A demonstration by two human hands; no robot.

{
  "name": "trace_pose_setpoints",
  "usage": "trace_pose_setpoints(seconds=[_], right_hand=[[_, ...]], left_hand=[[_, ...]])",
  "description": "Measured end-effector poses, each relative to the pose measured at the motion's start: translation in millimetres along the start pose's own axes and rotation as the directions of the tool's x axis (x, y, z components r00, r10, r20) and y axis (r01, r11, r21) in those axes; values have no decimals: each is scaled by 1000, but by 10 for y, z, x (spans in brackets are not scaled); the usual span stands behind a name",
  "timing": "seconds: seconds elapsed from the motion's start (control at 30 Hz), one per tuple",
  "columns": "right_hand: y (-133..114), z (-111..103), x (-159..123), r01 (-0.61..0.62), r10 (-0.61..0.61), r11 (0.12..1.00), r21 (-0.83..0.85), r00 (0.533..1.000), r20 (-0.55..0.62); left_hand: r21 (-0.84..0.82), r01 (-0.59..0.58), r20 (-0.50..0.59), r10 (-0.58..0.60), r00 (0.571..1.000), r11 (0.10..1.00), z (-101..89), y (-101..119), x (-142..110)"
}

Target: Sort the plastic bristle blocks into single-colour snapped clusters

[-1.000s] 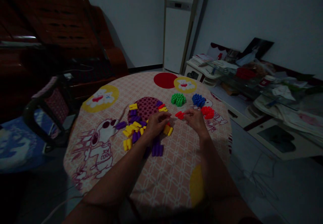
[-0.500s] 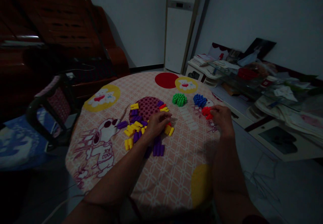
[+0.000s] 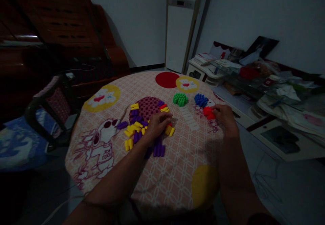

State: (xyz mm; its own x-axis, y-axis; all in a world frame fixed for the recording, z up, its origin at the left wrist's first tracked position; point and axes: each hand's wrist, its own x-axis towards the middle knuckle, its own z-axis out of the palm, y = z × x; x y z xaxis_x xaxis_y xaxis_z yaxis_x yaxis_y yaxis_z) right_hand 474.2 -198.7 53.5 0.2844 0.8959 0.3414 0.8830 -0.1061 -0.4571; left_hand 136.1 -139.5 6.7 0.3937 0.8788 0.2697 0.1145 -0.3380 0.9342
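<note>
Several yellow and purple toy blocks (image 3: 135, 128) lie in a loose pile on the tablecloth. My left hand (image 3: 157, 123) rests low over the right side of this pile, its fingers loosely bent and slightly apart. A bit of red shows beneath its fingertips, and yellow blocks (image 3: 170, 130) lie beside them. My right hand (image 3: 224, 115) pinches at the edge of a small red cluster of toy blocks (image 3: 209, 112). Just beyond the red cluster stands a blue cluster (image 3: 200, 100), and to its left a green cluster (image 3: 180, 99). The fingers partly hide the red one.
A patterned cloth covers the round table (image 3: 172, 171). A chair (image 3: 48, 106) stands at the left, with a wooden sofa (image 3: 76, 32) behind it. On the right a low cabinet (image 3: 274, 140) holds papers and clutter. A tall white unit (image 3: 179, 32) stands in the corner.
My right hand has shifted slightly at the red cluster, its wrist and forearm moving a little to the right. My left hand and the pile look nearly the same.
</note>
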Motion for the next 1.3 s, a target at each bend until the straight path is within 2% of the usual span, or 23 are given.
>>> trace_pose_setpoints(seconds=[0.17, 0.37, 0.47, 0.63, 0.83, 0.97, 1.1, 1.3], right_hand=[[-69, 13, -32, -22, 25, 999, 35, 996, -89], [-132, 66, -81, -22, 19, 999, -27, 993, -119], [-83, 45, -168, -26, 27, 1000, 10, 989, -149], [65, -12, -349, -119, 115, 993, -1, 960, -253], [133, 100, -667, -135, 109, 982, -134, 976, -186], [103, 317, -910, -33, -12, 959, -282, 988, -155], [62, 482, -1046, 57, -120, 938, -341, 978, -168], [13, 433, -1085, 107, -145, 916, -386, 987, -72]], left_hand=[[-18, 11, -4, -11, 1000, 1000, 2, 9, -6], [-28, 15, -17, -15, 1000, 999, -9, 27, -13], [-42, 17, -27, -18, 999, 999, -19, 42, -12], [-39, 13, -15, -13, 1000, 999, -21, 39, 4], [3, 4, -16, -4, 1000, 1000, -30, 71, -2], [25, -3, -6, 4, 1000, 1000, -34, 59, 0], [28, -22, 2, 22, 1000, 999, -26, 36, 6], [-3, -8, -9, 8, 1000, 1000, -36, -1, -3]])
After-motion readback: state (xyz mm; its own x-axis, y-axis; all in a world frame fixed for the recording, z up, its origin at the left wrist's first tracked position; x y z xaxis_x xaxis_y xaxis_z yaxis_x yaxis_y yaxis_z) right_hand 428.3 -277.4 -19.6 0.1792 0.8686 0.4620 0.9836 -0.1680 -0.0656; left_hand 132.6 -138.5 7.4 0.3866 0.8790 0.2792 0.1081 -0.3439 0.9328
